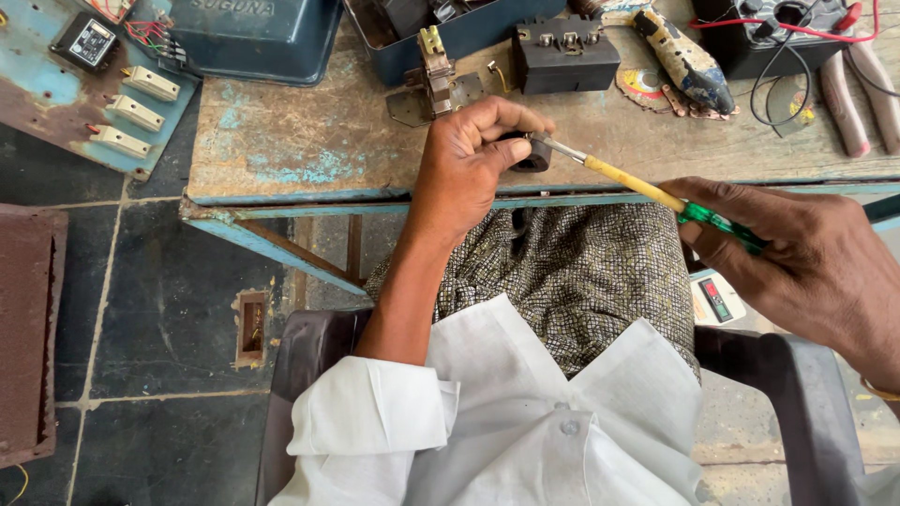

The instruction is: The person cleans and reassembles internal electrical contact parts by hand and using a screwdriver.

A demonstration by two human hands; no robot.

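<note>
My left hand (473, 155) grips a small dark round part (536, 155) at the front edge of the worn wooden workbench (309, 141). My right hand (806, 262) holds a screwdriver (647, 189) with a yellow shaft sleeve and green handle. Its metal tip touches the dark part between my left fingers. I sit on a dark plastic chair (797, 375), with a patterned cloth over my lap.
On the bench lie a black terminal block (562, 56), a metal bracket piece (436, 80), a blue metal box (450, 28), a paint-stained tool (684, 61), pliers (858, 89) and wires. A blue panel with switches (103, 84) leans at left over dark floor tiles.
</note>
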